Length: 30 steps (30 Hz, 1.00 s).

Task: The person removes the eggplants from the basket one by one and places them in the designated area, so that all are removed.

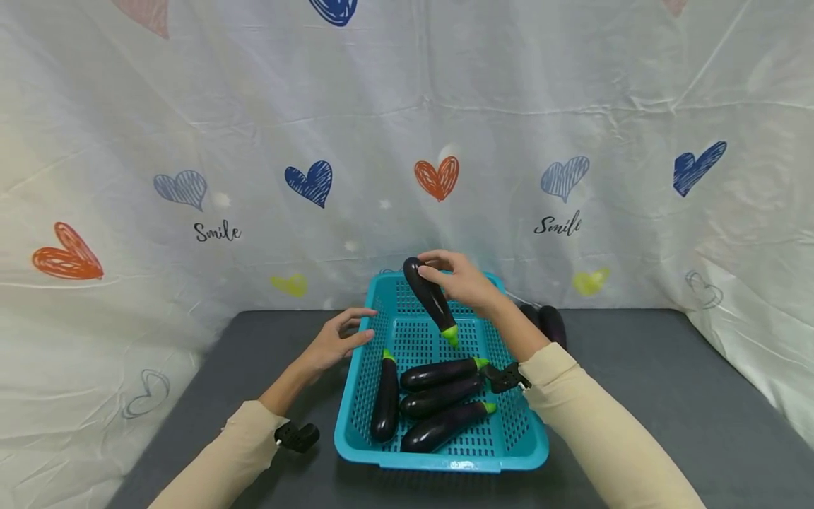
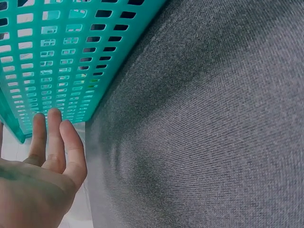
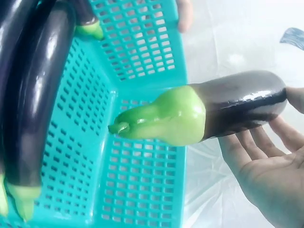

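Note:
My right hand (image 1: 463, 283) holds a dark purple eggplant (image 1: 427, 293) by its rounded end, over the far part of a blue plastic basket (image 1: 346, 417). The eggplant's green stem (image 3: 178, 116) points down into the basket. Inside the basket, one eggplant (image 1: 385, 399) lies lengthwise along the left wall, and several others lie crosswise, among them a front eggplant (image 1: 441, 426). My left hand (image 1: 332, 339) is at the basket's left rim, its fingers loosely bent and fingertips right by the wall. In the left wrist view those fingers (image 2: 55, 137) show beside the perforated wall.
More eggplants (image 1: 552, 325) lie on the dark grey table (image 1: 636, 396) to the right of the basket, partly hidden behind my right forearm. A white curtain (image 1: 381, 106) with printed hearts hangs behind the table.

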### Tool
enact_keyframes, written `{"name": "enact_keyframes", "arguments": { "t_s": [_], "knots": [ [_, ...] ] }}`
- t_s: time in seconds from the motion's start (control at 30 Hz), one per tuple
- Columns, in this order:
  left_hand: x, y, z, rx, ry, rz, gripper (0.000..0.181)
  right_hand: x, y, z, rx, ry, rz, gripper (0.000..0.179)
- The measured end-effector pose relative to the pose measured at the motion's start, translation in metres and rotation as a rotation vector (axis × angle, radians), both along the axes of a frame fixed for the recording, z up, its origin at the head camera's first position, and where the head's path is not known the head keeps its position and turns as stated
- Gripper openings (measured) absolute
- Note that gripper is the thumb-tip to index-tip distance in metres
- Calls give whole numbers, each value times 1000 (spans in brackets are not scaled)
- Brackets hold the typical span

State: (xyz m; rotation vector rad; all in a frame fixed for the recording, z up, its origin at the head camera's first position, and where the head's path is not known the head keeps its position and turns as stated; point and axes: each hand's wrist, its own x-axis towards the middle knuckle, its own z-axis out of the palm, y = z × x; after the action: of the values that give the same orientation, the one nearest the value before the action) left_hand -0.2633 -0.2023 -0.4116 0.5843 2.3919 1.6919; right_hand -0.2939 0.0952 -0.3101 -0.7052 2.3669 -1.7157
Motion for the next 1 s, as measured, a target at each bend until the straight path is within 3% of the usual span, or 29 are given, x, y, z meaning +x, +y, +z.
{"name": "enact_keyframes", "arguments": {
  "t_s": [0.27,0.43,1.0],
  "knots": [
    [0,1,1,-15,-4,8,46,1,18,6,-50,60,62,42],
    [0,1,0,-19,-8,4,47,2,29,6,-56,48,67,39],
    [-1,2,-2,-12,-10,7,47,12,54,0,-58,-7,-7,47]
  ]
}}
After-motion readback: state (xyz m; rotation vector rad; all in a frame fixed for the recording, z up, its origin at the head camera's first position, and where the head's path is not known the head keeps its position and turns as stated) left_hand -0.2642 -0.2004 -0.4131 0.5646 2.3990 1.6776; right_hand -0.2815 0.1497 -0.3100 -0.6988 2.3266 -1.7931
